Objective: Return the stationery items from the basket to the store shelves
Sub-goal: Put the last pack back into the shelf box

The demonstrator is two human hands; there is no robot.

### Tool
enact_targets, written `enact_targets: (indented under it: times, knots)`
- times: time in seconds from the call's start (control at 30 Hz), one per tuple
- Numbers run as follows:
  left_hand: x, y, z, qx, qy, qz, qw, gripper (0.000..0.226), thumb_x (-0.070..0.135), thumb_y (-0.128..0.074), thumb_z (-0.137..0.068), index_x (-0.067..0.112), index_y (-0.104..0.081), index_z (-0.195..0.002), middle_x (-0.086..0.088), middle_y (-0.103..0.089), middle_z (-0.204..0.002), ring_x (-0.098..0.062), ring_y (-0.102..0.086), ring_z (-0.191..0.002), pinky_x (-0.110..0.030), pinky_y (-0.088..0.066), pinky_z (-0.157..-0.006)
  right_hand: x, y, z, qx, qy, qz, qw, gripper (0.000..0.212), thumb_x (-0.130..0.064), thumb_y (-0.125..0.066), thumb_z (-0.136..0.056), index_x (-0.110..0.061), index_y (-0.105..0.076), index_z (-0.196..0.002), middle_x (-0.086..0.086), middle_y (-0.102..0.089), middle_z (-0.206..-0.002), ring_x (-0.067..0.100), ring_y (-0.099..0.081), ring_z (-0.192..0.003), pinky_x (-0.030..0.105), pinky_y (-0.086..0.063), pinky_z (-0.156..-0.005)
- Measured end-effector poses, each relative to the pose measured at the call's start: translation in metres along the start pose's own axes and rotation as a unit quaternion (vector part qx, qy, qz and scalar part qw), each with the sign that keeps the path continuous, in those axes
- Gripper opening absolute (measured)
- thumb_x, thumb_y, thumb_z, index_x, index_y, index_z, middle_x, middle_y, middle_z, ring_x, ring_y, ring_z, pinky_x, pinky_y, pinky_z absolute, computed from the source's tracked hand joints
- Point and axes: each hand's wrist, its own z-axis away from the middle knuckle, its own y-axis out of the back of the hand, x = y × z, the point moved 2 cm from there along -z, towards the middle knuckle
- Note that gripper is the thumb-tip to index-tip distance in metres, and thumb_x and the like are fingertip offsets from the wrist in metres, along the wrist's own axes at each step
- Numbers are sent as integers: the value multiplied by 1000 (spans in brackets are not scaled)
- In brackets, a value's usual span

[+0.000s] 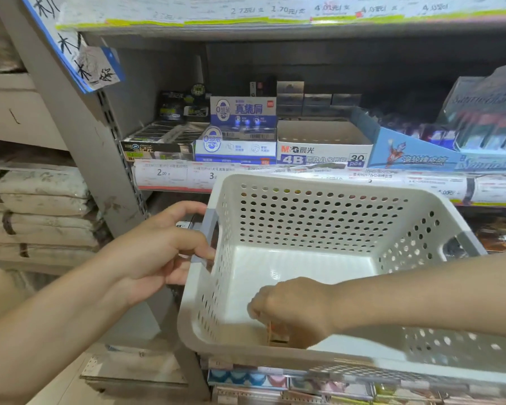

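Note:
A white perforated plastic basket [319, 217] is held in front of a store shelf [187, 182]. My left hand [164, 247] grips its grey left handle from outside. My right hand [292, 311] reaches down into the basket near its front wall, and its fingers pinch a small orange and white item [276, 336] lying on the basket floor. Most of that item is hidden under my fingers. The rest of the basket floor shows nothing else.
On the shelf behind stand eraser display boxes: a black one [158, 147], a blue and white one [237, 141], an open white 4B eraser box [322, 153] and light blue boxes [415, 156] at right. A grey shelf upright [111, 159] rises at left beside stacked bundles [38, 211].

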Motion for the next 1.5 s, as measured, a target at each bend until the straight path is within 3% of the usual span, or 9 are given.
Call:
enact_targets:
  times: [0.17,0.33,0.57,0.7,0.97,1.1,1.2,1.4,1.5]
  knots:
    - [-4,-12,0,-8,6,6,1000,52,-23,-43,-74,17,-59,-102,-20,-61,-79,-17,-54,-36,-16,-40,-32,6,-9,4,-11,5,17,1000,50,-26,-69,-78,-12,-46,-119,10,-55,-114,28,-54,-95,30,-42,-67]
    - [-3,-12,0,7,-4,5,1000,54,-23,-43,-73,16,-58,-109,-20,-62,-82,-16,-55,-37,-16,-41,-32,14,-14,9,22,11,-7,1000,34,-27,-58,-87,-15,-50,-118,9,-56,-112,30,-58,-98,36,-51,-79]
    - [5,-9,5,-1,-9,19,1000,53,-24,-38,-76,12,-55,-112,-21,-54,-75,-13,-46,-26,-12,-33,-27,9,-4,16,-22,62,-36,997,51,3,-50,-84,-13,-48,-132,10,-48,-115,30,-54,-105,38,-47,-87]
    - [10,-5,3,-15,2,19,1000,54,-24,-39,-76,12,-54,-113,-21,-56,-78,-14,-46,-26,-12,-33,-26,2,-2,12,-17,69,-31,997,45,-4,-55,-85,-17,-52,-129,10,-42,-124,34,-56,-97,37,-48,-82]
    - [20,3,-3,-30,14,13,999,57,-24,-38,-75,10,-54,-118,-21,-55,-78,-16,-46,-27,-13,-34,-27,3,6,8,4,74,-46,996,38,-1,-59,-82,-12,-61,-119,10,-46,-118,30,-56,-93,24,-33,-67]
    - [21,8,-4,-35,17,11,999,57,-24,-40,-74,11,-56,-117,-22,-59,-80,-17,-52,-33,-14,-36,-28,2,11,7,13,64,-69,995,41,-2,-66,-77,-12,-62,-117,10,-49,-115,31,-55,-98,32,-46,-79]
    - [22,10,-3,-34,18,13,999,57,-24,-40,-75,13,-57,-115,-23,-59,-82,-17,-51,-31,-14,-36,-28,2,11,3,13,61,-84,994,37,-1,-68,-75,-11,-65,-110,11,-54,-108,29,-56,-94,36,-48,-80]
    - [20,13,-4,-42,19,8,999,53,-23,-42,-74,14,-58,-109,-21,-61,-76,-17,-52,-32,-15,-37,-29,6,18,2,-34,43,-164,985,28,2,-64,-82,-5,-64,-108,11,-62,-114,20,-50,-81,27,-41,-75]
    - [19,14,-6,-44,18,3,999,52,-23,-42,-74,13,-58,-108,-18,-63,-70,-18,-55,-35,-17,-39,-29,8,23,0,-54,38,-226,972,24,1,-70,-78,-3,-67,-101,15,-64,-111,31,-60,-90,41,-53,-81]
